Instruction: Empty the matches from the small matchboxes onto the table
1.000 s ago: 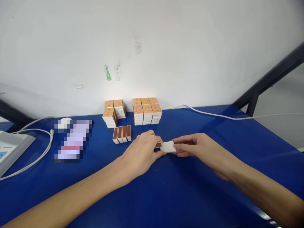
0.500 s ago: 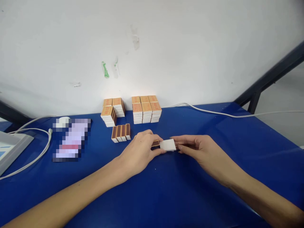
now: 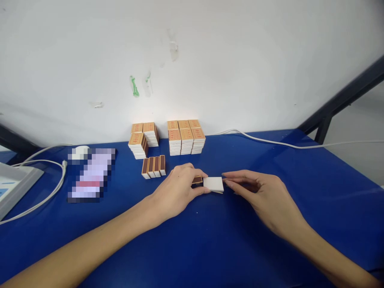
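Observation:
My left hand (image 3: 177,192) is closed on a small matchbox, whose dark striking side (image 3: 197,180) shows between the fingers. A white tray (image 3: 213,184) sticks out of it to the right. Just right of the tray, my right hand (image 3: 261,192) has its thumb and index fingertips close together at the tray's end; whether something thin is between them is too small to tell. Four-sided stacks of matchboxes (image 3: 186,138) stand behind, with smaller stacks (image 3: 138,145) to their left. Several matchboxes (image 3: 154,167) stand on edge in a row beside my left hand.
A blue table (image 3: 192,248) meets a white wall (image 3: 228,64). At the left lie a blurred phone-like object (image 3: 93,176), a white rounded object (image 3: 80,153), a cable (image 3: 57,188) and a clear-edged box (image 3: 22,194). Another cable (image 3: 270,143) runs along the back right.
My right hand has moved slightly right, away from the white tray, and its fingertips no longer overlap the tray's end. My left hand keeps its hold. The view has shifted slightly.

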`<state>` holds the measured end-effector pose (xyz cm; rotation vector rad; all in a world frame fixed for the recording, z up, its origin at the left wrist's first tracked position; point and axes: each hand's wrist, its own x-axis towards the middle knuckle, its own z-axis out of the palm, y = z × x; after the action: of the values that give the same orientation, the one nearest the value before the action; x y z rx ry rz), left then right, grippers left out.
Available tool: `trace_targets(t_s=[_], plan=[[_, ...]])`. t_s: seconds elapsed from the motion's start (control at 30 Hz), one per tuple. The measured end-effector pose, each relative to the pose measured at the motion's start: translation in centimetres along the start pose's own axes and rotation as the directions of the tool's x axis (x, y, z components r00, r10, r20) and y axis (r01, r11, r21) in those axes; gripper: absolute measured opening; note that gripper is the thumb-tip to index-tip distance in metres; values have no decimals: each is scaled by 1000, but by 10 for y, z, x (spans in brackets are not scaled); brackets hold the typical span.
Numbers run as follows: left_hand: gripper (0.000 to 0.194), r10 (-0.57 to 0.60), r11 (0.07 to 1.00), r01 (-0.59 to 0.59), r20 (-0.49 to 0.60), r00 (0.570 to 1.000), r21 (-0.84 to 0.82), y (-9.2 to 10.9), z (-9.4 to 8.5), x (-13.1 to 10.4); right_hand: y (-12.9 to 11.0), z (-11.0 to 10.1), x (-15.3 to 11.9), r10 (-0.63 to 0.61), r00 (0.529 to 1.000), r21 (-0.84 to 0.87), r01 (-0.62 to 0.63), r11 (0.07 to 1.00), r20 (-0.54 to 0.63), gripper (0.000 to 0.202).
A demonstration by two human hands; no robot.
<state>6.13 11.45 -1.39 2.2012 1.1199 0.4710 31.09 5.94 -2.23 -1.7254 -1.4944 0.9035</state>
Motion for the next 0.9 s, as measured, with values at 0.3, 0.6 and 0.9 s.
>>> trace_targets(t_s=[0.3, 0.6, 0.9], plan=[[34, -1, 1000, 0, 53, 999, 18, -2, 0, 1, 3, -8, -2, -154, 977, -72, 166, 984, 146, 30], [41, 8, 999, -12, 99, 995, 41, 7, -6, 2, -6, -1, -3, -255, 944, -107, 281, 954, 210, 32], [57, -32, 999, 30, 81, 996, 23, -3, -7, -5, 1, 12, -9, -406, 911, -197, 413, 889, 75, 25]])
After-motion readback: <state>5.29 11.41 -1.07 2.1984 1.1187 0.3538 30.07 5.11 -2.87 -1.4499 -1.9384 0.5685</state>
